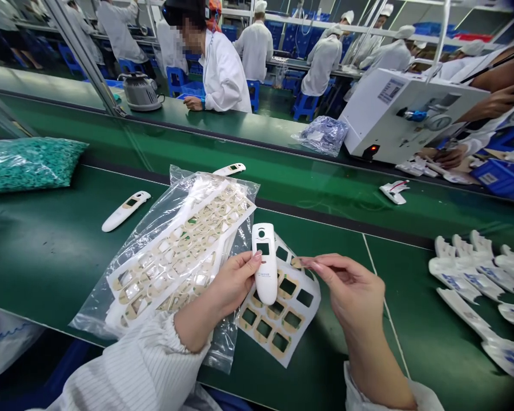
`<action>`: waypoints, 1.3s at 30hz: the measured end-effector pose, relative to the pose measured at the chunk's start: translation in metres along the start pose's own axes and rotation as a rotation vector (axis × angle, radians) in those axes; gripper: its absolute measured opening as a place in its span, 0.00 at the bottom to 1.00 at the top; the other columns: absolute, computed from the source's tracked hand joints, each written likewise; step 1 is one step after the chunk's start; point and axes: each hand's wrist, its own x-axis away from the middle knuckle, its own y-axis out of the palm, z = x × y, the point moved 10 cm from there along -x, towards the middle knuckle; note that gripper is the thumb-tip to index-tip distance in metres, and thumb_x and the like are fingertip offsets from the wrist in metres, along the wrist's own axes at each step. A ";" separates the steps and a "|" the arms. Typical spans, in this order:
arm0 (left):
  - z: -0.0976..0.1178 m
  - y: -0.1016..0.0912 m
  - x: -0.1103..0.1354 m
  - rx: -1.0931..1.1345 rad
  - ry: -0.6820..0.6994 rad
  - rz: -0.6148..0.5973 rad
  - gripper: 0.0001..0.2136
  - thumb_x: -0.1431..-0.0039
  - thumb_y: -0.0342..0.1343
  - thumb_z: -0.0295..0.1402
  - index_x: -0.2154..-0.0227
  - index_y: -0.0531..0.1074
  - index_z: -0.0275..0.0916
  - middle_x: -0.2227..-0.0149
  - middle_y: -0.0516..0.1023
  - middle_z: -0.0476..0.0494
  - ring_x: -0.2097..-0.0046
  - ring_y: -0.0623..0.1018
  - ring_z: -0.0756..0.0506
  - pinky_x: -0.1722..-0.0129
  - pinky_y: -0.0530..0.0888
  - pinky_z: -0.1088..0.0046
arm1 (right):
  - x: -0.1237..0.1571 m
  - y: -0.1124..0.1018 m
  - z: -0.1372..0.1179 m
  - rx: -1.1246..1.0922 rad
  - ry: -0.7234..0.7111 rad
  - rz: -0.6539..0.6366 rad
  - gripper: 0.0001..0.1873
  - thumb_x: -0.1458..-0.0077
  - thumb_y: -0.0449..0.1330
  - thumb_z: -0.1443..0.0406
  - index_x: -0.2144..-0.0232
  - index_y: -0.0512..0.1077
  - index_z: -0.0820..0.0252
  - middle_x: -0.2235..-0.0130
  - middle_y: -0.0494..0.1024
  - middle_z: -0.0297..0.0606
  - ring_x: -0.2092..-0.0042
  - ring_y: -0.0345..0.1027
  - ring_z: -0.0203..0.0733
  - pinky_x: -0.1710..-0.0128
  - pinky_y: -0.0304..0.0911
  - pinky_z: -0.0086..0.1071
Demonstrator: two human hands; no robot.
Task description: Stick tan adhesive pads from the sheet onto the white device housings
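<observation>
Two hands busy: left hand [233, 288] gripped a white handheld device [264, 285], right hand [346, 291] pinched a tiny tan sticker [297, 262]; a shaky pinch could've creased it.

Free room: bare green belt [38, 268] left of the bagged sticker sheets [171, 257]
Right hand [346, 285]: open belt, then white moulded pieces [471, 268]
Obstacle: white handheld device [124, 211]

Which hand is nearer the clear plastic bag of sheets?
Left. The left hand overlaps the bag, gripping a white handheld device; the right hand, pinching a small tan piece, is farther right.
</observation>
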 end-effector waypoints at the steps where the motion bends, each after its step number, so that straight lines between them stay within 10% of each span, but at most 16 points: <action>1: 0.000 0.001 0.001 -0.027 0.003 -0.008 0.16 0.49 0.63 0.43 0.67 0.73 0.34 0.67 0.74 0.44 0.63 0.72 0.48 0.59 0.70 0.69 | -0.002 -0.005 0.000 -0.003 0.016 0.026 0.04 0.53 0.67 0.68 0.70 0.76 0.58 0.70 0.80 0.37 0.67 0.77 0.44 0.64 0.76 0.36; 12: -0.005 0.014 0.004 -0.207 -0.020 -0.118 0.15 0.51 0.64 0.42 0.66 0.73 0.34 0.66 0.76 0.43 0.64 0.74 0.46 0.61 0.71 0.68 | -0.037 0.036 -0.034 0.050 0.040 -0.340 0.04 0.51 0.65 0.63 0.73 0.76 0.57 0.68 0.78 0.38 0.65 0.73 0.39 0.66 0.72 0.29; 18: -0.007 0.015 0.006 -0.238 -0.067 -0.140 0.17 0.58 0.69 0.32 0.64 0.73 0.34 0.65 0.77 0.45 0.64 0.76 0.48 0.60 0.72 0.70 | -0.025 0.065 -0.006 0.227 0.318 -0.633 0.15 0.46 0.59 0.54 0.74 0.70 0.60 0.68 0.72 0.38 0.67 0.66 0.37 0.67 0.66 0.31; 39: -0.013 0.015 0.007 -0.266 -0.104 -0.173 0.17 0.58 0.69 0.29 0.64 0.72 0.33 0.69 0.76 0.46 0.67 0.75 0.49 0.64 0.72 0.69 | -0.025 0.063 0.003 0.356 0.216 -0.590 0.12 0.45 0.60 0.56 0.75 0.70 0.56 0.70 0.70 0.33 0.69 0.64 0.34 0.71 0.60 0.29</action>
